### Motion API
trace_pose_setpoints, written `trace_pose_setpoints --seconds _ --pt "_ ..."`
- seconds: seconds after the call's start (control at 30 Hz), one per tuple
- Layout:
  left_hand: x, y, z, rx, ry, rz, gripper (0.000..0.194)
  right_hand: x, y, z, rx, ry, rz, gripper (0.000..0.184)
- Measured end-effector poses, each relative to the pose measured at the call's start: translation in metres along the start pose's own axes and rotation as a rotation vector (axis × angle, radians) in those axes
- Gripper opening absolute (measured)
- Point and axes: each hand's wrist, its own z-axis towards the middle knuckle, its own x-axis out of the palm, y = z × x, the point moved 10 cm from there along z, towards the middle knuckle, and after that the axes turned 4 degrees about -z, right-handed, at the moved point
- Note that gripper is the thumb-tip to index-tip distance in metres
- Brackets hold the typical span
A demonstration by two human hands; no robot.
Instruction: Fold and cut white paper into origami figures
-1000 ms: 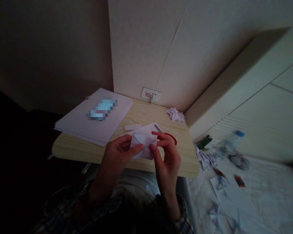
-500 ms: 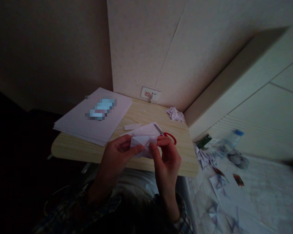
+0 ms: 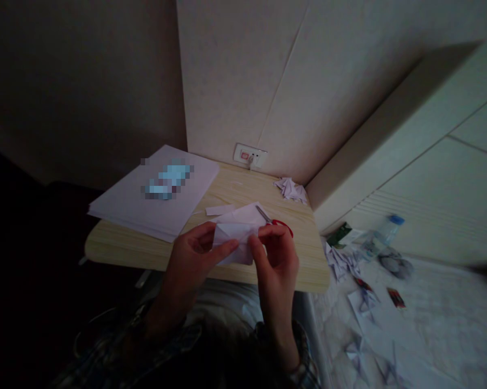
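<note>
A small white sheet of folded paper [image 3: 232,233] is held up over the front of the wooden table, with creases across its face. My left hand [image 3: 197,256] pinches its left side, thumb on the near face and fingers behind. At its right edge my right hand [image 3: 276,254] grips it between thumb and index finger. Behind it on the table lies another white paper piece [image 3: 251,212], partly covered by the held one. Red-handled scissors [image 3: 273,220] rest just beyond my right hand, their blades over that paper. A narrow paper strip [image 3: 220,210] lies to the left.
A stack of large white sheets [image 3: 186,205] covers the table's left part, with a blurred-out phone-like object [image 3: 168,179] on top. Folded paper pieces [image 3: 291,190] sit at the back right corner. On the bed [image 3: 449,302] lie more folded papers and a blue-capped bottle [image 3: 389,232].
The held paper has shifted slightly left and tilted, so its upper flap looks more open and squarer. Both hands keep their grip and have moved only a little.
</note>
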Motion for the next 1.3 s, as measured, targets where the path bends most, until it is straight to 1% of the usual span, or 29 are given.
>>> trace_pose_setpoints --seconds 0.13,0.33,0.57,0.83,0.93,1.0,1.1,1.2,1.3 --pt "-0.0011 -0.0002 -0.0007 -0.007 -0.025 -0.036 0.027 -0.0034 -0.0015 -0.0007 0.026 -0.017 -0.014 0.006" --pt "0.0004 0.0043 0.0008 -0.028 -0.014 -0.082 0.026 -0.0078 -0.0042 -0.0017 0.058 -0.064 0.044 0.008" --pt "-0.0005 0.0052 0.0006 -0.03 -0.016 -0.061 0.026 -0.0084 -0.0086 -0.0018 0.092 -0.091 0.07 0.011" --pt "0.0011 0.0012 0.0002 -0.006 -0.02 -0.054 0.028 -0.0076 -0.0089 -0.0039 0.097 -0.107 0.088 0.011" --pt "-0.0002 0.0018 0.0005 0.001 -0.019 -0.014 0.025 -0.0084 -0.0085 -0.0037 0.094 -0.118 0.081 0.011" --pt "-0.0011 0.0025 0.0008 0.001 -0.019 0.001 0.027 -0.0082 -0.0078 -0.0033 0.092 -0.117 0.075 0.011" --pt "-0.0002 0.0023 0.0008 0.002 -0.007 -0.024 0.029 -0.0081 -0.007 -0.0033 0.089 -0.116 0.072 0.011" --pt "0.0014 0.0011 0.0 0.005 0.004 -0.05 0.025 -0.0082 -0.0065 -0.0039 0.078 -0.119 0.074 0.011" --pt "0.001 0.0013 -0.0004 -0.001 -0.003 -0.068 0.027 -0.0069 -0.0079 -0.0045 0.085 -0.11 0.066 0.011"
